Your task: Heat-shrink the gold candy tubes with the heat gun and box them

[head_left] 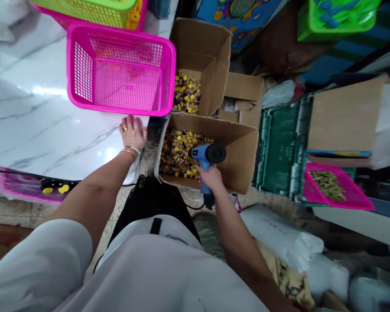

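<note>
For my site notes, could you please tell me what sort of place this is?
Probably a workshop: a cardboard box of yellow pieces, a blue heat-gun-like tool, and a pink basket.

Glossy, smooth, marble-look tabletop (68,121); matt cardboard boxes (235,143); shiny plastic basket (118,107); smooth plastic heat gun (201,152).

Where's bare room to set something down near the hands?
Free: marbled tabletop left of the left hand, between the pink basket and left forearm. Crowded: the nearer carton, with heaped small yellow-and-brown pieces, the right hand holding a blue gun-shaped tool over it.
</note>
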Tool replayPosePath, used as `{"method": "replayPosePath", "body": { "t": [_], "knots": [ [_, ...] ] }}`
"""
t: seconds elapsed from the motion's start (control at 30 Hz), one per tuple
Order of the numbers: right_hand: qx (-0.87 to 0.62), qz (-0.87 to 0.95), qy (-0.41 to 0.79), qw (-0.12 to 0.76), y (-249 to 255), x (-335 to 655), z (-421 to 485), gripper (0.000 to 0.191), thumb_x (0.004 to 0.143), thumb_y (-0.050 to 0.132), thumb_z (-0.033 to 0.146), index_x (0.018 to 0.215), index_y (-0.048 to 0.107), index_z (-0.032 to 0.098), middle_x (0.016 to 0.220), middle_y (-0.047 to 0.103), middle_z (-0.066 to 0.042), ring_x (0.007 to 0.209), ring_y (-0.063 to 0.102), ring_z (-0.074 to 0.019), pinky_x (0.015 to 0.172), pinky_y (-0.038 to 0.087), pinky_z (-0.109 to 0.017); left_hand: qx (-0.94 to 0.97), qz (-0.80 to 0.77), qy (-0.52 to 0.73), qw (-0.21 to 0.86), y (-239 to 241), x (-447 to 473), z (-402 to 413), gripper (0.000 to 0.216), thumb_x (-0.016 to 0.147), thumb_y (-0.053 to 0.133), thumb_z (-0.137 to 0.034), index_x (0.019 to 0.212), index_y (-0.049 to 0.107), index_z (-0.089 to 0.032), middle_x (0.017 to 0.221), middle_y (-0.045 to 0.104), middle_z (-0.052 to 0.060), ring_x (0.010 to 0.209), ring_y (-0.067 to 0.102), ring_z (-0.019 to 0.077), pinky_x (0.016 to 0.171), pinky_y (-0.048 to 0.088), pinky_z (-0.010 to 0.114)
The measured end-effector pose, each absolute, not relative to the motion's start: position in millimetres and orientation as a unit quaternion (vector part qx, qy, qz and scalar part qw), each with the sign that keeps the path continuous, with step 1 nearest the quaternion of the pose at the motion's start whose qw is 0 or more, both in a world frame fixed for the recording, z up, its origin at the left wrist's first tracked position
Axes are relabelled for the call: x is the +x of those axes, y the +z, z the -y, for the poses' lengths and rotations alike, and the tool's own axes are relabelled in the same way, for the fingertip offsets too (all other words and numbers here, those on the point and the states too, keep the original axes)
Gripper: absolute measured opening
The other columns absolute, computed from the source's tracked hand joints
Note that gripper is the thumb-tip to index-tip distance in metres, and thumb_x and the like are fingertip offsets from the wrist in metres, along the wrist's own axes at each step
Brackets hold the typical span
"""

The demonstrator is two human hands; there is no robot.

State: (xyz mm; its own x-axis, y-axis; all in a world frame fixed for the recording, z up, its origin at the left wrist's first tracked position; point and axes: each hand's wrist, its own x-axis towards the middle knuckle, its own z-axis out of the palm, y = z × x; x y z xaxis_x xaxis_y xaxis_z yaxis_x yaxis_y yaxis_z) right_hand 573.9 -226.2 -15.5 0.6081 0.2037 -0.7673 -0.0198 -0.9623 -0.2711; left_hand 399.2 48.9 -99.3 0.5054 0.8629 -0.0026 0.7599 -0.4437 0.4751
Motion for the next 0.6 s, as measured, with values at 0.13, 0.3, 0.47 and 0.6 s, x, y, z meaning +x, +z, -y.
{"method": "replayPosePath", "body": {
  "t": [0.13, 0.3, 0.47, 0.6],
  "knots": [
    [-0.856, 0.095, 0.497, 0.104, -14, 580, 250, 0.037, 0.090, 0.056, 0.042, 0.115, 0.058, 0.014, 0.066, 0.066, -0.002, 0.048, 0.062, -0.0181, 0.049, 0.048, -0.027, 0.842, -0.487, 0.115, 0.202, -98, 400, -49, 0.066, 0.087, 0.052, -0.045, 0.142, 0.048, -0.009, 0.155, 0.034, 0.025, 0.147, 0.019, 0.0424, 0.119, 0.011, 0.062],
    [-0.874, 0.136, 0.465, -0.039, -3, 555, 289, 0.043, 0.092, 0.056, 0.042, 0.116, 0.059, 0.007, 0.071, 0.069, -0.009, 0.061, 0.068, -0.0210, 0.060, 0.049, -0.027, 0.842, -0.486, 0.121, 0.198, -101, 399, -50, 0.065, 0.087, 0.053, -0.044, 0.142, 0.048, -0.009, 0.156, 0.034, 0.024, 0.147, 0.020, 0.0417, 0.119, 0.011, 0.061],
    [-0.867, 0.254, 0.426, -0.049, -13, 529, 278, 0.038, 0.094, 0.055, 0.042, 0.114, 0.066, 0.012, 0.100, 0.073, -0.015, 0.097, 0.071, -0.0256, 0.080, 0.050, -0.028, 0.843, -0.486, 0.116, 0.202, -101, 399, -49, 0.065, 0.087, 0.052, -0.043, 0.143, 0.047, -0.009, 0.156, 0.032, 0.024, 0.148, 0.018, 0.0415, 0.119, 0.010, 0.060],
    [-0.887, 0.245, 0.388, -0.059, -22, 524, 272, 0.039, 0.097, 0.048, 0.043, 0.111, 0.069, 0.013, 0.103, 0.073, -0.015, 0.102, 0.069, -0.0262, 0.085, 0.050, -0.030, 0.844, -0.483, 0.118, 0.201, -100, 399, -49, 0.064, 0.087, 0.053, -0.043, 0.142, 0.047, -0.010, 0.156, 0.033, 0.023, 0.148, 0.018, 0.0414, 0.119, 0.010, 0.060]
  ]
}}
